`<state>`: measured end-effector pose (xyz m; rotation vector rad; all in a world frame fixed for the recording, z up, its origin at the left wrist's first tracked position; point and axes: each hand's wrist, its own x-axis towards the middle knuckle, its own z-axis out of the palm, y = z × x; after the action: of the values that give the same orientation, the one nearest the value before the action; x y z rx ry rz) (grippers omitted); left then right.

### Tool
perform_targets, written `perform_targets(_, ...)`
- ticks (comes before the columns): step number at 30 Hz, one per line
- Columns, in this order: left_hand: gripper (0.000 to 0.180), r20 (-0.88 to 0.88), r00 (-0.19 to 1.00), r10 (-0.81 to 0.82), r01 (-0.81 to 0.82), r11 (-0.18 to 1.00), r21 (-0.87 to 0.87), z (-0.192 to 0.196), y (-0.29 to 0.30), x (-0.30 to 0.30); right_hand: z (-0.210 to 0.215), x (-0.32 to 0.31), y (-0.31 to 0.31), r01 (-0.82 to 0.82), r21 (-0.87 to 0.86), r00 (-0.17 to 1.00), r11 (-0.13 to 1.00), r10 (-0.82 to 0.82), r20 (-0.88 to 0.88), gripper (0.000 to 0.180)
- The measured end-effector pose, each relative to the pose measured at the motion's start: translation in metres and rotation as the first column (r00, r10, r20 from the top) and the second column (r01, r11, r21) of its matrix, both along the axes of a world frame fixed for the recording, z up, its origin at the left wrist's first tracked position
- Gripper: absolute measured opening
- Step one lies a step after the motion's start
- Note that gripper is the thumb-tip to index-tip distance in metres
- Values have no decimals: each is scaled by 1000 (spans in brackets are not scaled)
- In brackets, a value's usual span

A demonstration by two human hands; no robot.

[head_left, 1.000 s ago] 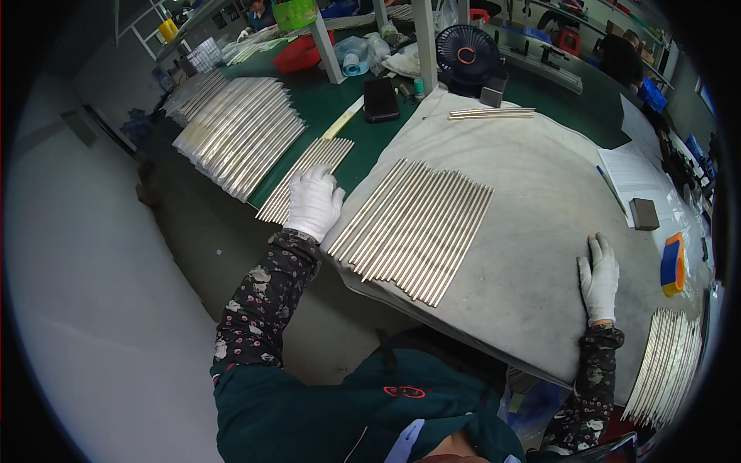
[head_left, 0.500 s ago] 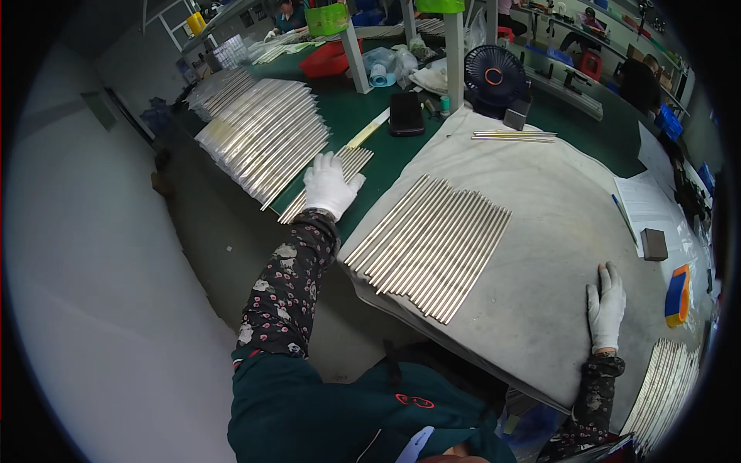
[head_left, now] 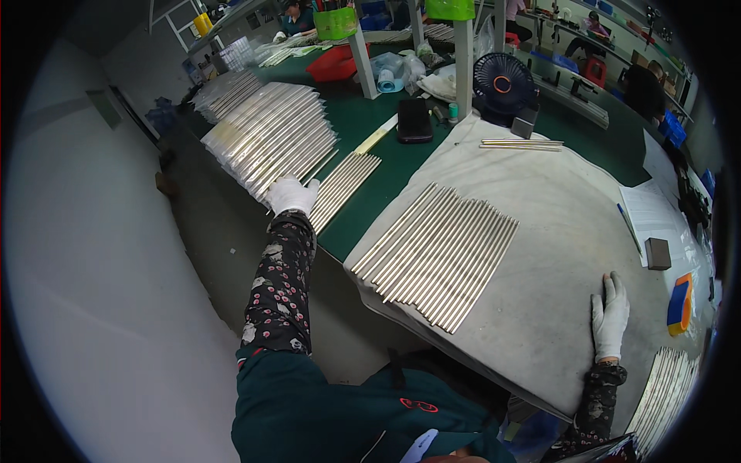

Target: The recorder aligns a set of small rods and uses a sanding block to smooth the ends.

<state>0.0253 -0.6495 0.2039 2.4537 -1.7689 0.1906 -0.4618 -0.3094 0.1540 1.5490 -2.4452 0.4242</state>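
Note:
My left hand (head_left: 292,194), in a white glove, is at the near end of a stack of plastic-wrapped metal rods (head_left: 270,131). Its fingers curl over a single metal rod (head_left: 323,164) along the stack's right edge, the thumb on the other side. Just right of this hand, a small row of bare rods (head_left: 345,188) lies on the green tabletop. A wider row of bare rods (head_left: 440,255) rests slanted on the grey cloth (head_left: 540,231). My right hand (head_left: 610,318), also gloved, lies flat on that cloth with fingers stretched out and nothing held.
Beyond the rods are a black phone-like case (head_left: 414,121), a dark fan (head_left: 503,83) and a red tray (head_left: 336,63). A few rods (head_left: 522,144) lie at the cloth's far edge. Right are a dark block (head_left: 658,253), a blue-orange block (head_left: 679,305) and more rods (head_left: 664,397).
My left hand has moved left and nearer, off the small row of rods and onto the edge of the wrapped stack. My right hand stays in place on the cloth.

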Motion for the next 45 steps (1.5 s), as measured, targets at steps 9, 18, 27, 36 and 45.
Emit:
perform_targets(9,69,77,997,0,3,999,-39,-8,5,-4,-2,-1,-1,-27,-25,998,999,26,-52,49)
perform_targets(18,76,-55,997,-55,61,991,121,5,16,6,-2,-1,0,-24,-30,999,999,23,-30,47)
perform_targets(27,95,32,951,-308,291,923,252,4,27,-21,-2,-3,-2,-15,-26,1000,1000,14,-26,48)
perform_targets(36,92,89,942,-323,251,855,453,24,22,-35,-4,-1,1,-50,-44,997,998,48,-53,47)
perform_targets(45,71,59,917,-394,345,859,378,16,27,-27,-3,-1,-1,-56,-71,997,996,52,-58,46)
